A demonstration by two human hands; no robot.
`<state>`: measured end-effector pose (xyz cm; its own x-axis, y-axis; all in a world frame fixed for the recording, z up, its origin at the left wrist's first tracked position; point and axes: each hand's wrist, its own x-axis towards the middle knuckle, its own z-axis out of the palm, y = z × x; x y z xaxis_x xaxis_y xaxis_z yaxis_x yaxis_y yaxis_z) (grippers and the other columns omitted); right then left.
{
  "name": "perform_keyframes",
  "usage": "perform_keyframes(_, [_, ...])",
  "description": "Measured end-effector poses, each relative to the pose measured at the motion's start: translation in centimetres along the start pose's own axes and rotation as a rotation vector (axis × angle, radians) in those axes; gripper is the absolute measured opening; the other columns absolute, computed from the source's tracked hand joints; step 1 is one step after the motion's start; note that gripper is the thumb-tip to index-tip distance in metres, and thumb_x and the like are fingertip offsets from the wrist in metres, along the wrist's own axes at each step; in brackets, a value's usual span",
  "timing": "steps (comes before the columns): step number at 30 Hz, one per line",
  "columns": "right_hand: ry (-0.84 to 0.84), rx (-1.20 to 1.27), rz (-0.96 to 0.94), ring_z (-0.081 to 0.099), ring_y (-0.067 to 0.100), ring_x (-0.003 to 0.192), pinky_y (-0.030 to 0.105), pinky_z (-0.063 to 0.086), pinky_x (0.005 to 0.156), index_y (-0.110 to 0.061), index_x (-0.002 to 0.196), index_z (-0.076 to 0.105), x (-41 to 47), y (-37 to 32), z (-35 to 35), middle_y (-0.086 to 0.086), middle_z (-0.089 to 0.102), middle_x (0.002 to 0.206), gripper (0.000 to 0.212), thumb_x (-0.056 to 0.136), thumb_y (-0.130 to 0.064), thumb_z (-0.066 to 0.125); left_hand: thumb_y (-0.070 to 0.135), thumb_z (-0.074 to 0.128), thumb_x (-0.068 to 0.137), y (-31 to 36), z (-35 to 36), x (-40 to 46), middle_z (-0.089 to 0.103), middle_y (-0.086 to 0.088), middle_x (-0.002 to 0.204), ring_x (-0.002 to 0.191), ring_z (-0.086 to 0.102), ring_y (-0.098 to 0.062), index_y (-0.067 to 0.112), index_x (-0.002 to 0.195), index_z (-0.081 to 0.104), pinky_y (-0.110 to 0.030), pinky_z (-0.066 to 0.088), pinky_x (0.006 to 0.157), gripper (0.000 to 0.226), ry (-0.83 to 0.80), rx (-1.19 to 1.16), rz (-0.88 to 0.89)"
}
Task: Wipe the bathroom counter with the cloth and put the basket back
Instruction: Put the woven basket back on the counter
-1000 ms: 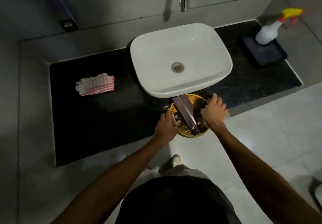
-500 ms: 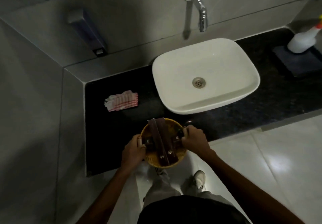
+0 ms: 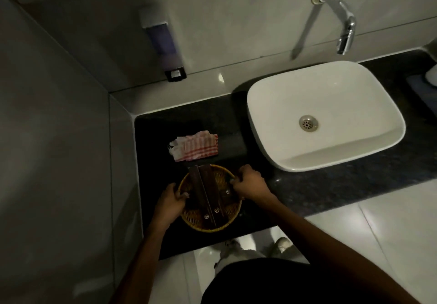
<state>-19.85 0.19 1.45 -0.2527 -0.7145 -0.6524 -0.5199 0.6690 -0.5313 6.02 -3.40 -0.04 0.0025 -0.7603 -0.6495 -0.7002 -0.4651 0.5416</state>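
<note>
- At the bottom of the frame the person's dark clothing fills the lower centre, with two shoes just above it on the pale tiled floor.
- Both bare forearms reach up from the lower edge toward the middle of the frame.
- The left hand is curled around the left rim of the round woven basket, fingers closed over the edge.
- The right hand is closed on the basket's upper right rim in the same way.
- The basket sits over the front part of the dark counter, left of centre in the frame; whether its base rests on the stone or is held just above it cannot be told.
- Inside the basket lie long dark boxes, side by side, their upper ends sticking out past the far rim, small pale emblems near their lower ends.
- Just above the basket, close to the boxes' ends, a red-and-white striped cloth lies crumpled on the counter.
- To the right of the cloth, in the right half of the frame, sits a white basin with a metal drain.
- Higher up, a chrome tap juts from the wall at upper right.
- A wall-mounted dispenser hangs at upper centre-left.
</note>
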Motion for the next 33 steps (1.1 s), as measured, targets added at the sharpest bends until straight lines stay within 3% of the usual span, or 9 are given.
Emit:
perform_keyframes(3, [0.132,0.181,-0.027,0.065,0.028,0.115,0.039,0.053,0.098,-0.013,0.135,0.054,2.7,-3.3,-1.0,0.009,0.066,0.127,0.055,0.089,-0.04,0.067,0.044,0.061,0.097,2.6,-0.9,3.2,0.044,-0.016,0.156,0.14,0.047,-0.036,0.013,0.155,0.034,-0.05,0.044,0.113,0.072,0.141,-0.082,0.002])
perform_keyframes(8, [0.1,0.21,-0.028,0.068,0.039,0.115,0.044,0.054,0.099,0.006,0.12,0.066,8.4,-10.9,0.2,0.025,0.069,0.122,0.045,0.103,-0.034,0.056,0.029,0.064,0.094,10.4,-0.8,8.6,0.049,-0.02,0.15,0.137,0.05,-0.039,0.008,0.148,0.044,-0.048,0.044,0.113,0.061,0.248,-0.172,-0.047])
perform_keyframes(10, [0.111,0.192,-0.005,0.066,0.038,0.121,0.04,0.052,0.098,0.008,0.125,0.062,9.8,-12.2,0.9,0.024,0.068,0.127,0.047,0.101,-0.032,0.058,0.029,0.061,0.096,12.3,-0.2,9.7,0.046,-0.021,0.152,0.138,0.047,-0.039,0.008,0.149,0.042,-0.047,0.043,0.114,0.061,0.181,-0.085,-0.118])
perform_keyframes(14, [0.069,0.195,-0.031,0.066,0.038,0.122,0.038,0.052,0.096,0.009,0.123,0.062,10.7,-13.0,-0.6,0.025,0.069,0.127,0.046,0.101,-0.031,0.058,0.016,0.063,0.097,14.4,-0.6,10.3,0.063,-0.024,0.136,0.125,0.062,-0.041,-0.004,0.136,0.055,-0.051,0.052,0.106,0.045,0.008,-0.286,-0.073])
perform_keyframes(18, [0.071,0.279,-0.163,0.069,0.025,0.099,0.033,0.054,0.083,-0.017,0.096,0.066,7.7,-11.7,-6.9,0.013,0.074,0.111,0.026,0.091,-0.042,0.063,0.017,0.061,0.098,18.3,-0.5,6.3,0.071,-0.013,0.13,0.121,0.068,-0.029,0.012,0.128,0.07,-0.048,0.05,0.109,0.032,-0.162,-0.485,0.18])
perform_keyframes(20, [0.106,0.326,-0.232,0.07,0.023,0.095,0.034,0.057,0.082,-0.025,0.096,0.062,5.4,-9.1,-11.6,0.004,0.074,0.103,0.023,0.083,-0.043,0.067,0.015,0.065,0.095,20.9,1.0,3.5,0.073,-0.008,0.129,0.123,0.068,-0.025,0.014,0.127,0.071,-0.044,0.049,0.109,0.033,-0.261,-0.557,0.308])
perform_keyframes(25, [0.243,0.491,-0.284,0.075,0.02,0.097,0.045,0.062,0.092,-0.023,0.108,0.069,0.9,1.2,-26.9,-0.002,0.077,0.102,0.031,0.081,-0.033,0.08,0.014,0.065,0.087,29.4,10.2,-2.9,0.077,0.003,0.12,0.114,0.072,-0.014,0.018,0.128,0.066,-0.024,0.059,0.087,0.041,-0.246,-0.584,0.441])
perform_keyframes(30, [0.383,0.502,-0.284,0.076,0.018,0.098,0.042,0.062,0.093,-0.018,0.115,0.072,2.1,16.2,-42.4,0.0,0.078,0.104,0.033,0.084,-0.018,0.083,0.014,0.063,0.087,40.0,27.9,-7.5,0.073,0.003,0.128,0.121,0.069,-0.018,0.025,0.13,0.065,-0.041,0.051,0.102,0.045,-0.437,-0.571,0.439])
perform_keyframes(33, [0.438,0.452,-0.248,0.073,0.012,0.098,0.037,0.06,0.094,-0.019,0.121,0.071,5.4,27.1,-50.6,-0.002,0.077,0.104,0.036,0.086,-0.01,0.075,0.009,0.062,0.082,47.4,40.5,-8.5,0.074,-0.003,0.126,0.112,0.072,-0.015,0.021,0.13,0.065,-0.036,0.057,0.092,0.05,-0.462,-0.609,0.384])
